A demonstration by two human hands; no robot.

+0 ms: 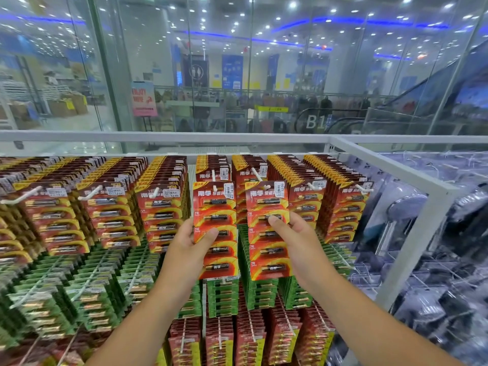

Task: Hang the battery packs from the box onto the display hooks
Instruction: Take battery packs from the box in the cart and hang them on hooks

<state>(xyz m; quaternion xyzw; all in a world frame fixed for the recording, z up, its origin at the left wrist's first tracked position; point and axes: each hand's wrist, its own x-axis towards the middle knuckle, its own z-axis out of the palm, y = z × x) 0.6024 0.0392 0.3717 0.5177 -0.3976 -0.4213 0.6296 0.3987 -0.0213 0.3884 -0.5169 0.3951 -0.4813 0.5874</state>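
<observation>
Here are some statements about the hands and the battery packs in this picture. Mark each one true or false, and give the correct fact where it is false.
1. Each hand holds a red battery pack. True: the left hand grips the left pack, and the right hand grips the right pack.
2. The packs in the row just below the red ones are blue. False: they are green packs.
3. The two held packs carry white price labels near the top. True.
4. The left hand is empty. False: its thumb and fingers grip a pack.
5. A white frame stands right of the red packs. True.
</observation>
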